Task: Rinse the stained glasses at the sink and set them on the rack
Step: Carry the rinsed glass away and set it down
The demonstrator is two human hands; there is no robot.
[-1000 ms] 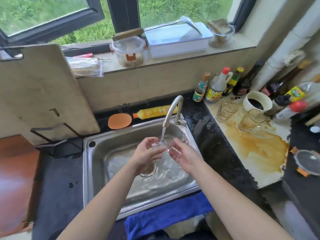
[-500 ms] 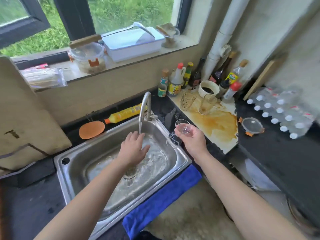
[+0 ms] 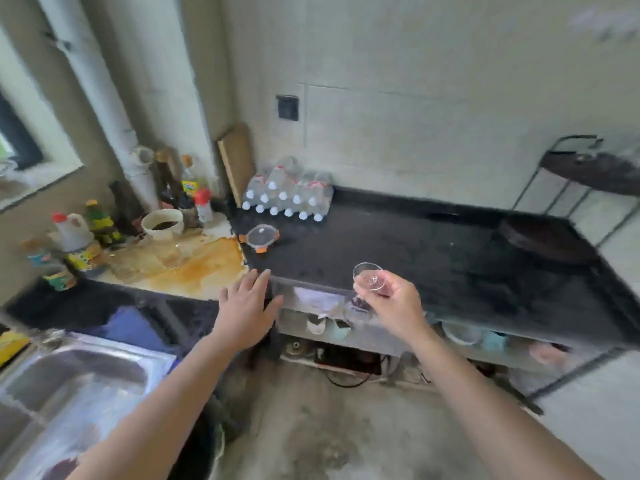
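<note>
From the head camera, the right hand point(image 3: 391, 303) has its fingers and thumb curled round a small clear glass point(image 3: 369, 280). It holds the glass in the air over the near edge of the dark desk point(image 3: 415, 251). The glass looks tipped over rather than upright, though blur makes that hard to judge.

The left hand point(image 3: 247, 306) is flat with its fingers straight and slightly spread, and it holds nothing. It sits at the near corner where the dark top meets the pale stretch with the brown stain point(image 3: 204, 268). I cannot tell whether it touches the edge.

On that stained stretch, to the left, stand two more stained glasses point(image 3: 169, 254), one just beside the other. A white mug point(image 3: 162, 221) with dark contents is behind them, and sauce bottles point(image 3: 86, 233) cluster at the far left against the wall.

The steel sink point(image 3: 86, 375) lies at the near left, well apart from the held glass. A pack of water bottles point(image 3: 287, 195) sits at the far edge of the desk, with a small round container with orange clips point(image 3: 261, 237) just in front of it. The wire rack point(image 3: 588, 174) stands at the far right.
</note>
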